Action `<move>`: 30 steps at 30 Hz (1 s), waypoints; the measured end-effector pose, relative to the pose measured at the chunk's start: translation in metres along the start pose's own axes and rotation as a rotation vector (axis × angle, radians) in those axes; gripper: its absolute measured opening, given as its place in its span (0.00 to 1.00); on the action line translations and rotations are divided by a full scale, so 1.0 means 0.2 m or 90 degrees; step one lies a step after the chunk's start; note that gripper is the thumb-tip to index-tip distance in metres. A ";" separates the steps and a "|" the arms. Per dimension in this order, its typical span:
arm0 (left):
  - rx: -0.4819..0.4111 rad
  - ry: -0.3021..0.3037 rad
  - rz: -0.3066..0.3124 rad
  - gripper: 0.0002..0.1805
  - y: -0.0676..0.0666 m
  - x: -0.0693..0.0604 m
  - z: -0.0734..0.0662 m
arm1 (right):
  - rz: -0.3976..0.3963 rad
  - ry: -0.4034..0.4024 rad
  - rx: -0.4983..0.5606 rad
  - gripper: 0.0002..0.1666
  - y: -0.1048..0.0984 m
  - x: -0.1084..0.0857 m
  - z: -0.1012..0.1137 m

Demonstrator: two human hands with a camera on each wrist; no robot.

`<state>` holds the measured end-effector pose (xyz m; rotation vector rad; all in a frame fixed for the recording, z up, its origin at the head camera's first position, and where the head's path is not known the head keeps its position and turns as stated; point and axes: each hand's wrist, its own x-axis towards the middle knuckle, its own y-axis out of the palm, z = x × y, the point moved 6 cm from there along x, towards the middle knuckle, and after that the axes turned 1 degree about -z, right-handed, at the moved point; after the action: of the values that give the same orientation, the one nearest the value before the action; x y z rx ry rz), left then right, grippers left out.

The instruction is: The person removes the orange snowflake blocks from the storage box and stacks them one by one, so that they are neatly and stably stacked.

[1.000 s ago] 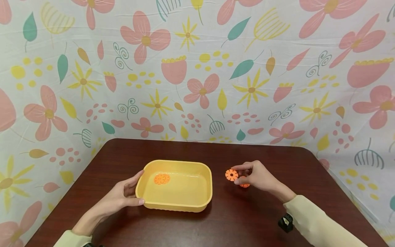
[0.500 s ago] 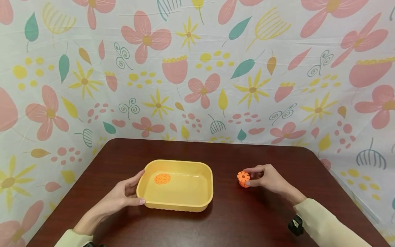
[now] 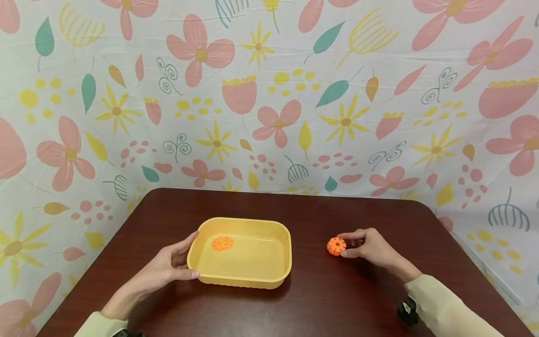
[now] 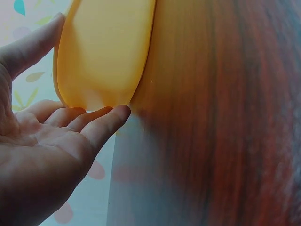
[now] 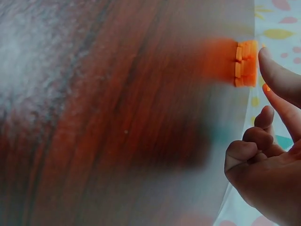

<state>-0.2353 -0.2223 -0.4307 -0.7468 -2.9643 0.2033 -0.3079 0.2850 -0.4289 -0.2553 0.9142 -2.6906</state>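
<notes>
A shallow yellow plastic tray (image 3: pixel 240 267) stands on the table, with a pair of overlapping orange notched discs (image 3: pixel 222 243) lying inside at its left. My left hand (image 3: pixel 162 269) grips the tray's left end, thumb at the front corner and fingers at the back. In the left wrist view, the hand (image 4: pixel 51 127) spans that end wall. To the right of the tray, my right hand (image 3: pixel 372 250) pinches an orange notched disc (image 3: pixel 337 245) by its edge, directly over a small stack of similar discs (image 5: pixel 245 63). Thumb and fingers partly hide the held disc in the right wrist view.
The dark brown wooden table (image 3: pixel 269 313) has rounded far corners. A white cloth (image 3: pixel 278 117) printed with flowers and leaves hangs behind and beside it. Black wrist bands (image 3: pixel 407 310) sit at the sleeves.
The right hand has moved right and slightly down, bringing its disc from the left of the other orange discs to over them. The left hand keeps its grip on the tray.
</notes>
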 end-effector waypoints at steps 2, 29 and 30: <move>0.001 -0.003 -0.001 0.55 0.00 0.00 0.00 | 0.000 0.003 -0.002 0.29 0.00 0.00 -0.01; -0.009 0.010 0.006 0.55 0.00 0.00 0.00 | 0.014 0.022 -0.032 0.29 0.03 0.01 -0.04; -0.010 0.007 0.004 0.55 0.00 0.00 0.00 | 0.012 0.025 -0.033 0.28 0.03 0.01 -0.04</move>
<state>-0.2346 -0.2225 -0.4309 -0.7564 -2.9574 0.1762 -0.3106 0.2850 -0.4384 -0.2047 0.9941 -2.6652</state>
